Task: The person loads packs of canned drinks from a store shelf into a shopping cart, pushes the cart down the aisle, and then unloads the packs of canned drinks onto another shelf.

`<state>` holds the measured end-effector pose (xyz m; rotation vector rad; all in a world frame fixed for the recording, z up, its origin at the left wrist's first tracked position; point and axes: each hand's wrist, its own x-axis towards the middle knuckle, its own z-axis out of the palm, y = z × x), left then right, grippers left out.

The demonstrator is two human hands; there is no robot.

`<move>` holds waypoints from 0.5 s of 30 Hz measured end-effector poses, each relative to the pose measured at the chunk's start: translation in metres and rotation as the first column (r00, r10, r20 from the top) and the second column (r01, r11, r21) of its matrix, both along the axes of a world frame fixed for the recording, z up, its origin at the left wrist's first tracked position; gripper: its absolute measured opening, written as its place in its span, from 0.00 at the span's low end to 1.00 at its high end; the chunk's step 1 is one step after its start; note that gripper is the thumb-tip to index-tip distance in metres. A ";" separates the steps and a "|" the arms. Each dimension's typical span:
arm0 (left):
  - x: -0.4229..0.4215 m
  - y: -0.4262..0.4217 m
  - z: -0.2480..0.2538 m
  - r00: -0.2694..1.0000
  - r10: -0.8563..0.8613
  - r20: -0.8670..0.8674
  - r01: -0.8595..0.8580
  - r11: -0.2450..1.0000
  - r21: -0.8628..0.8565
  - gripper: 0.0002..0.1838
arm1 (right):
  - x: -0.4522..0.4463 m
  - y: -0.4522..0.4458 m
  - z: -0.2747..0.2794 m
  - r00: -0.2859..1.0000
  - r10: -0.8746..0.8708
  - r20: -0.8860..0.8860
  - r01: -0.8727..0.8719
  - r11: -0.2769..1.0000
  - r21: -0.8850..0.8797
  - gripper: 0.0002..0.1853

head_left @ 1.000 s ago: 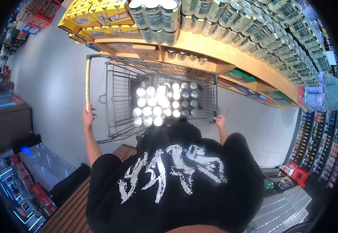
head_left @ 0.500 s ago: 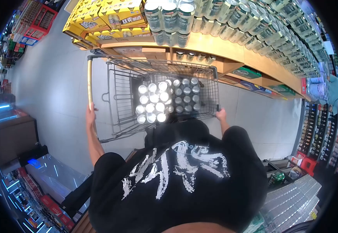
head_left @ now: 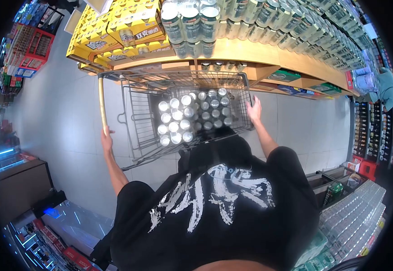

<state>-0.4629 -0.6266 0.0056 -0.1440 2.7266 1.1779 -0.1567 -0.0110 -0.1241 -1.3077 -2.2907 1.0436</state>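
Note:
A metal shopping cart (head_left: 137,113) stands sideways before me, with several shiny-topped cans (head_left: 177,114) in its basket. My left hand (head_left: 107,137) is closed round the lower end of the cart's yellow handle (head_left: 102,99). At the cart's far right end, my right hand (head_left: 253,109) lies against the frame with its fingers apart. Shelves just beyond the cart carry wrapped packs of cans (head_left: 191,25) and yellow cartons (head_left: 135,22).
Another person (head_left: 386,90) is at the far right, beside the shelf end. A dark-sided counter (head_left: 20,189) stands at the lower left. Stacked clear-wrapped packs (head_left: 352,221) are at the lower right. Red crates (head_left: 38,47) stand at the upper left.
My right hand has moved up along the cart's end and its fingers have spread. My left hand has stayed on the handle and sits slightly lower in view.

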 end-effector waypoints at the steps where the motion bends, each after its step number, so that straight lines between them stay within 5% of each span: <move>1: -0.001 -0.005 -0.009 0.999 -0.002 -0.036 0.002 1.000 -0.001 0.25 | -0.022 0.004 0.029 0.996 0.021 -0.092 -0.028 0.997 -0.077 0.29; 5: 0.001 0.008 0.010 0.999 0.028 -0.020 -0.030 0.992 -0.126 0.26 | -0.136 0.039 0.130 0.846 0.071 -0.528 -0.301 0.882 -0.363 0.27; 8: 0.002 0.021 0.019 0.998 0.065 0.002 -0.064 0.982 -0.177 0.27 | -0.202 0.048 0.224 0.809 -0.148 -0.569 -0.468 0.424 -0.775 0.44; 13: 0.000 0.026 0.021 0.989 0.033 -0.147 -0.073 0.958 -0.277 0.24 | -0.278 0.045 0.287 0.753 0.081 -0.653 -0.594 0.510 -0.622 0.44; 15: 0.007 0.034 0.015 0.902 -0.020 -0.430 -0.083 0.972 -0.220 0.20 | -0.310 0.054 0.268 0.782 0.051 -0.621 -0.570 0.460 -0.681 0.42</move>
